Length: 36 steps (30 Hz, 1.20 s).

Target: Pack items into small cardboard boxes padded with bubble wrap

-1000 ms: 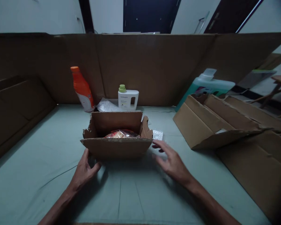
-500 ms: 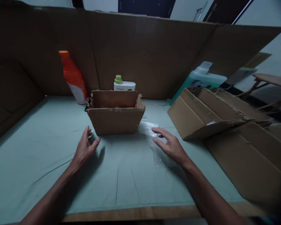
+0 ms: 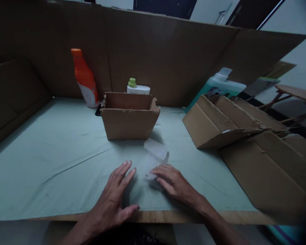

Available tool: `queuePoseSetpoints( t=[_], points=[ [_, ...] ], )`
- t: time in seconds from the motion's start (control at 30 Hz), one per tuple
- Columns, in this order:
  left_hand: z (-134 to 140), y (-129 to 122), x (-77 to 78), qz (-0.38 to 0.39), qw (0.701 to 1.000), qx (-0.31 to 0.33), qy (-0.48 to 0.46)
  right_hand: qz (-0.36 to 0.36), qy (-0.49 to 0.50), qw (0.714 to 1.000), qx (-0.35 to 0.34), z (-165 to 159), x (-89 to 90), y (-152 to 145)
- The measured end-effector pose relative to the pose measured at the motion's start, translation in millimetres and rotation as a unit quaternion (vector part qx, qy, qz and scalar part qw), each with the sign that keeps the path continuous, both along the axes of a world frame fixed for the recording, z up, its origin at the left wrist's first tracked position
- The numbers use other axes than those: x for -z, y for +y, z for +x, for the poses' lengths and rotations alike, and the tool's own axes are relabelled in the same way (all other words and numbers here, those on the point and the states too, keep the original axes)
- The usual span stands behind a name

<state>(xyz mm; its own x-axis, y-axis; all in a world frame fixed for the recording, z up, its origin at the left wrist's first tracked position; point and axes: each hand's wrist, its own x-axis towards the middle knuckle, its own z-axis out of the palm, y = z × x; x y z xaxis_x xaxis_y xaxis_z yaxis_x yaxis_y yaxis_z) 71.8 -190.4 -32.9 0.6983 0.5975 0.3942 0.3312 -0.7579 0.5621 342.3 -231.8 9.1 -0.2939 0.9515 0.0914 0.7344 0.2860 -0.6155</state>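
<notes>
Bubble wrap lies in front of the cardboard box, toward its right corner. Right hand pinches the wrap's near end, presumably because so light a sheet slips about. Left hand, fingers wide, holds nothing in front of the box; perhaps kept free for steadying. Box stands mouth up, likely for access; inside hidden. White bottle behind box; orange bottle behind-left.

The open brown cardboard box, its floor unseen behind its front wall, hides the base of the white green-capped plastic bottle behind it and part of a flat black object at its left, while the right hand covers the near end of clear bubble wrap before it.
</notes>
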Motion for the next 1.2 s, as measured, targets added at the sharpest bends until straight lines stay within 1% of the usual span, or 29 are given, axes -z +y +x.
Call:
queuePoseSetpoints(
  t=[0.07,0.1,0.13,0.2,0.27,0.37,0.43,0.5,0.57,0.6,0.63,0.7,0.8,0.83,0.9,0.97,1.0,1.07,1.13,1.2],
  points=[
    [-0.6,-4.1,2.0,0.011,0.999,0.047,0.019,-0.060,0.068,0.993,-0.075,-19.1,-9.3,-8.7],
    [-1.4,-5.7,4.6,0.015,0.998,0.062,0.025,-0.086,0.095,0.986,-0.103,-24.4,-12.4,-11.8],
    [-2.3,-7.2,7.6,0.016,0.997,0.070,0.027,-0.105,0.114,0.981,-0.113,-27.0,-14.4,-13.8],
    [-4.4,-10.1,13.6,0.000,0.997,0.072,0.021,-0.116,0.124,0.981,-0.091,-26.0,-14.7,-13.8],
    [-7.0,-13.0,17.2,-0.032,0.997,0.072,0.006,-0.109,0.101,0.987,-0.057,-22.6,-10.2,-7.9],
    [-12.1,-16.7,17.0,-0.081,0.993,0.084,-0.023,-0.093,0.075,0.991,-0.061,-23.7,4.5,15.7],
    [-16.0,-18.4,15.0,-0.103,0.991,0.079,-0.043,-0.087,0.102,0.989,-0.054,-28.7,16.4,40.4],
    [-19.5,-19.7,12.0,-0.120,0.989,0.063,-0.055,-0.081,0.156,0.984,-0.010,-32.3,25.6,65.0],
    [-22.0,-20.8,8.3,-0.134,0.988,0.043,-0.059,-0.074,0.202,0.976,0.044,-30.0,29.2,79.1],
    [-22.6,-21.2,6.4,-0.142,0.988,0.034,-0.058,-0.069,0.210,0.973,0.060,-25.8,28.7,79.4],
    [-22.7,-21.5,4.6,-0.149,0.987,0.025,-0.055,-0.063,0.205,0.975,0.065,-19.8,27.0,74.4],
    [-21.6,-21.5,2.4,-0.157,0.986,0.012,-0.050,-0.055,0.156,0.985,0.043,-4.6,20.8,49.6],
    [-17.9,-20.2,3.4,-0.158,0.986,-0.014,-0.051,-0.056,0.033,0.998,-0.016,11.3,12.1,-10.7],
    [-16.5,-19.7,4.4,-0.156,0.986,-0.028,-0.051,-0.053,-0.003,0.998,-0.024,11.5,11.3,-31.5],
    [-13.5,-19.2,6.4,-0.156,0.985,-0.061,-0.051,-0.035,-0.049,0.998,-0.021,2.8,14.1,-66.2],
    [-10.5,-19.4,7.5,-0.155,0.982,-0.096,-0.048,-0.002,-0.057,0.998,-0.005,-15.0,21.7,-86.0],
    [-8.9,-19.9,7.8,-0.153,0.981,-0.114,-0.045,0.017,-0.049,0.999,0.005,-25.2,26.2,-89.4],
    [-5.6,-21.1,8.7,-0.145,0.978,-0.146,-0.034,0.059,-0.018,0.997,0.042,-43.5,34.7,-84.4],
    [-2.3,-22.1,10.5,-0.133,0.976,-0.174,-0.022,0.094,0.013,0.990,0.109,-54.4,40.8,-68.4],
    [0.8,-22.4,13.3,-0.120,0.972,-0.203,-0.017,0.099,0.012,0.981,0.166,-56.7,44.2,-48.9]
  ],
)
